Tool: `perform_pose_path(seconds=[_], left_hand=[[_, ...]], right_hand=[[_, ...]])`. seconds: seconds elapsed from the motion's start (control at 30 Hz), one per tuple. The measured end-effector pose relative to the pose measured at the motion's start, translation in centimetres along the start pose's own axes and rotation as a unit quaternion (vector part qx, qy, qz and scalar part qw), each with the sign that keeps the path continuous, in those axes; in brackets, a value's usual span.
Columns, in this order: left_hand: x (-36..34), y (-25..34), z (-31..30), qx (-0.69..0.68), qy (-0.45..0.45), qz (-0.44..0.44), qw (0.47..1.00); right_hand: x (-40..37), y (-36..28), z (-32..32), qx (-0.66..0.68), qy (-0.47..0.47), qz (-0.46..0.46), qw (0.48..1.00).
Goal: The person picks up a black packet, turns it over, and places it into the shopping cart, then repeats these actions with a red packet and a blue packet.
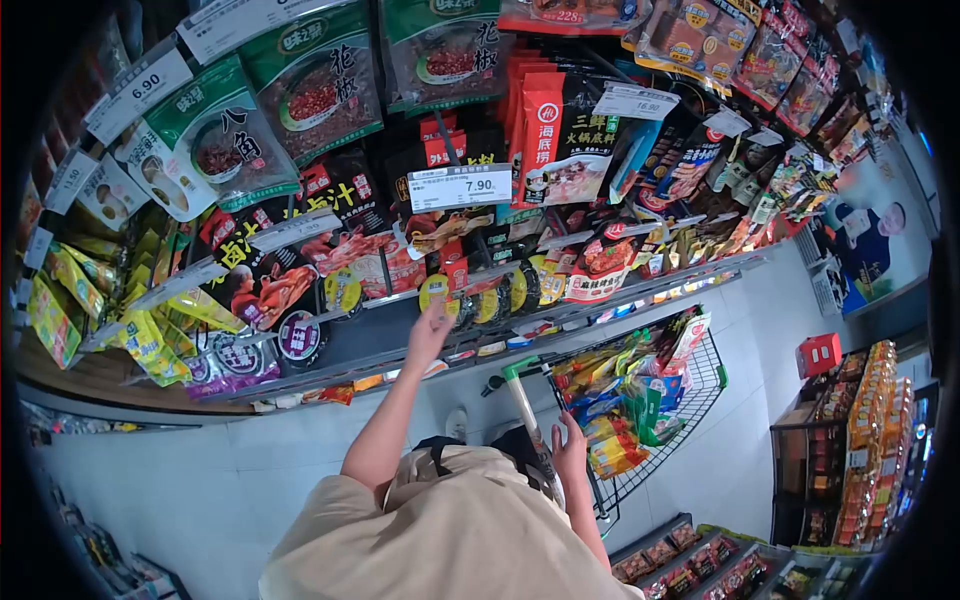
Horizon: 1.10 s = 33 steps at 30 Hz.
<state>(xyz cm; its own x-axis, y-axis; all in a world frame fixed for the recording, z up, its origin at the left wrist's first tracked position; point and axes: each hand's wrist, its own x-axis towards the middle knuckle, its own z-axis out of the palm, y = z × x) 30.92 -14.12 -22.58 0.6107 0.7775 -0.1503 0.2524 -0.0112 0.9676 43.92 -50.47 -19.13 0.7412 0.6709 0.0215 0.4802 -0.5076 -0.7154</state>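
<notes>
My left hand (430, 328) reaches to the lower shelf and touches or nearly touches a round yellow-labelled package (434, 293); its fingers point up at it, and whether they grip it is hard to make out. Several similar round packages (487, 303) stand to its right. At the cart's side is my right hand (570, 448), beside the green-and-white handle (524, 400); its fingers look apart, with nothing in them. Bright food packets (610, 440) fill part of the wire cart (712, 375). Above my left hand hangs a 7.90 price tag (460, 188).
Hanging seasoning bags (310, 85) and price tags project from the curved shelf above. A shelf edge (350, 372) runs below my left hand. Stacked goods (865, 440) and a red box (818, 354) stand at the right, with a low display (690, 570) below the cart.
</notes>
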Motion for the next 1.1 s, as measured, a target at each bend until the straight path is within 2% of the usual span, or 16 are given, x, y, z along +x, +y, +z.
perform_pose_path(seconds=[0.07, 0.1, 0.17, 0.3, 0.37, 0.43, 0.5, 0.53, 0.57, 0.63, 0.67, 0.7, 0.77, 0.87, 0.97, 1.1], left_hand=[[3.2, 0.9, -0.4, -0.197, 0.095, 0.057, 0.974], [4.9, 0.8, -0.8, -0.181, 0.100, 0.111, 0.972], [8.0, 0.3, -1.1, -0.079, 0.135, 0.115, 0.981], [9.9, 3.6, -1.6, -0.152, 0.087, 0.113, 0.978], [10.7, 4.2, -2.0, -0.108, 0.049, 0.041, 0.992], [10.4, 5.3, -1.9, -0.095, 0.072, 0.058, 0.991], [10.3, 6.6, -1.9, 0.032, 0.087, -0.024, 0.995], [11.6, 4.2, -1.4, 0.020, 0.099, 0.060, 0.993], [12.2, 3.3, -1.4, 0.025, 0.089, 0.059, 0.994], [12.7, 3.8, -1.0, -0.062, 0.058, 0.110, 0.990], [12.5, 4.0, -0.8, -0.133, 0.019, 0.053, 0.989], [12.4, 4.3, -0.4, -0.134, 0.019, 0.054, 0.989], [12.2, 5.1, 0.0, -0.076, 0.060, 0.093, 0.991], [14.2, 2.4, 0.6, -0.114, 0.070, 0.142, 0.981], [13.9, 2.5, 0.6, -0.135, 0.070, 0.079, 0.985], [12.0, 6.3, 1.1, -0.119, 0.108, 0.052, 0.986]], right_hand=[[-1.5, -1.0, -0.5, -0.010, -0.019, 0.030, 0.999], [-2.0, -1.7, -0.7, -0.012, -0.010, 0.032, 0.999], [-3.1, -3.1, -0.8, 0.001, -0.023, 0.057, 0.998], [-4.3, -3.5, 0.0, 0.063, -0.015, 0.107, 0.992], [-4.4, -3.0, 0.2, 0.060, -0.018, 0.099, 0.993], [-4.3, -2.8, 0.1, 0.092, -0.020, 0.129, 0.987], [-4.0, -2.3, -0.1, 0.081, -0.017, 0.129, 0.988], [-3.8, -2.1, -0.1, 0.063, -0.017, 0.123, 0.990], [-3.9, -1.9, -0.2, 0.044, -0.018, 0.119, 0.992], [-4.3, -1.8, -0.3, 0.052, -0.011, 0.123, 0.991], [-4.3, -1.6, -0.3, 0.071, -0.012, 0.136, 0.988], [-4.2, -1.4, -0.3, 0.090, -0.014, 0.145, 0.985], [-4.2, -1.1, -0.4, 0.084, -0.021, 0.139, 0.987], [-3.6, -2.3, -1.5, 0.092, -0.046, 0.148, 0.984], [-3.0, -1.4, -1.2, 0.103, -0.049, 0.140, 0.984], [-1.9, -2.5, -2.1, 0.110, -0.072, 0.175, 0.976]])
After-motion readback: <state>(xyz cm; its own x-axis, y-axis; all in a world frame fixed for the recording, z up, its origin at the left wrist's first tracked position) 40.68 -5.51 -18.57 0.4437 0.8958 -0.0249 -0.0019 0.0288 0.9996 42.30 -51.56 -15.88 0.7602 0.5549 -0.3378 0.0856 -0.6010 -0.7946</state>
